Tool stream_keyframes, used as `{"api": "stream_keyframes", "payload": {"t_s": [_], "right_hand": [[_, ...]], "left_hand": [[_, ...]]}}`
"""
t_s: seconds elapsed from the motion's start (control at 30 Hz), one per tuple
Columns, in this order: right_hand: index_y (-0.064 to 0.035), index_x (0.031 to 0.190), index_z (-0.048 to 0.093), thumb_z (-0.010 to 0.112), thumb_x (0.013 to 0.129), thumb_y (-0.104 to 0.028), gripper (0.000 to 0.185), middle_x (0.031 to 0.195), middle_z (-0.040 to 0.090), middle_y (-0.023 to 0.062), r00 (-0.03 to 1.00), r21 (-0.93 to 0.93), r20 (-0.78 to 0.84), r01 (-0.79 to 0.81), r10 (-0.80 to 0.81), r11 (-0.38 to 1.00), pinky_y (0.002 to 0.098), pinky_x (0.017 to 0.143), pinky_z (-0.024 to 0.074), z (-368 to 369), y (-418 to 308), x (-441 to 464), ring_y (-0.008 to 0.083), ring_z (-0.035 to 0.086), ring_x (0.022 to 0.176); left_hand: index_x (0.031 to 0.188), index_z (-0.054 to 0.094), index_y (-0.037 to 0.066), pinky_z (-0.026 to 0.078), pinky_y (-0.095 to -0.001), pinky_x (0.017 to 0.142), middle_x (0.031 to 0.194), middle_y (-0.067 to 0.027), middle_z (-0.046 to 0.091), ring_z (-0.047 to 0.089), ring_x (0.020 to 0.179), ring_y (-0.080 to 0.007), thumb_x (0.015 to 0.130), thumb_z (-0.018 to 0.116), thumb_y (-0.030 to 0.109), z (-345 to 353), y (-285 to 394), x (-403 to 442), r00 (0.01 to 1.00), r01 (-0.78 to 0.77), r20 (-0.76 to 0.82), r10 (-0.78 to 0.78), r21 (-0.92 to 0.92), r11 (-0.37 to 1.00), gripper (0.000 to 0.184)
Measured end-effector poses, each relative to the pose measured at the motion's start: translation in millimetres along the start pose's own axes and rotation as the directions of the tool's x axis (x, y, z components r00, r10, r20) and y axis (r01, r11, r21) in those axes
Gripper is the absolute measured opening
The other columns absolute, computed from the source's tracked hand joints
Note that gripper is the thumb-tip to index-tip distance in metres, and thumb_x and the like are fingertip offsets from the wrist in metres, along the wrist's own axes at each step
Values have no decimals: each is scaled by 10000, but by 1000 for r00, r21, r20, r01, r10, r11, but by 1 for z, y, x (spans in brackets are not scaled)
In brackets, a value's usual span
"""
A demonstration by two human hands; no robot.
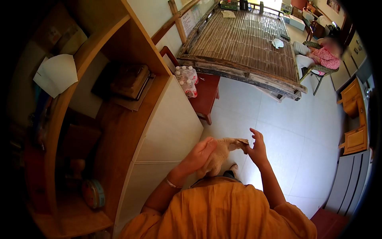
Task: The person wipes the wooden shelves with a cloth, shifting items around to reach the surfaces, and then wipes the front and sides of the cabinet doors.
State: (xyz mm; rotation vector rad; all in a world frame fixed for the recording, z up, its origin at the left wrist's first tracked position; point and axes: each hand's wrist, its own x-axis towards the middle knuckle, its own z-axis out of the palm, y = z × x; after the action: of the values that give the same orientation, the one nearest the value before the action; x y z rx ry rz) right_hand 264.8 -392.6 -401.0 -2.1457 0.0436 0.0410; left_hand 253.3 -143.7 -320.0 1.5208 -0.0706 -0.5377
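A tan cloth (219,158) with a fuzzy, towel-like surface hangs in front of my waist. Gripping its left side is my left hand (202,153), fingers curled into the fabric and a bracelet on the wrist. The cloth stretches across to my right hand (258,151), where its darker, bunched corner is caught near the thumb; the other fingers there are partly raised. The lower part of the cloth hangs over my waist and one shoe (234,170).
On my left stands a wooden shelf unit (119,127) holding a round tin (94,193) and books (129,81). Bottled drinks (186,81) sit on a red stool (207,93). Ahead is a bamboo-topped platform (242,36). A person (327,57) sits at the right.
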Motion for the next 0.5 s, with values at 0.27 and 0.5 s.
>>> {"api": "stream_keyframes", "payload": {"t_s": [0.27, 0.5], "right_hand": [[-112, 1459, 315, 547, 940, -300, 599, 1511, 300, 116, 912, 463, 302, -394, 276, 794, 405, 1022, 410, 29, 3, -18, 289, 362, 1353], [-81, 1336, 438, 461, 993, -380, 456, 1240, 552, 78, 813, 719, 569, -563, 120, 407, 319, 879, 512, 38, -30, -24, 183, 573, 1106]], "left_hand": [[1206, 496, 3, 451, -219, 855, 1049, -24, 577, 537, 955, -66, 1034, 402, 243, 20, 9, 11, 997, -7, -76, -15, -283, 959, 309], [1265, 470, 14, 426, -237, 913, 1123, -30, 550, 506, 1042, -87, 1021, 440, 220, 44, 6, 16, 984, -57, 155, 92, -212, 976, 320]]}}
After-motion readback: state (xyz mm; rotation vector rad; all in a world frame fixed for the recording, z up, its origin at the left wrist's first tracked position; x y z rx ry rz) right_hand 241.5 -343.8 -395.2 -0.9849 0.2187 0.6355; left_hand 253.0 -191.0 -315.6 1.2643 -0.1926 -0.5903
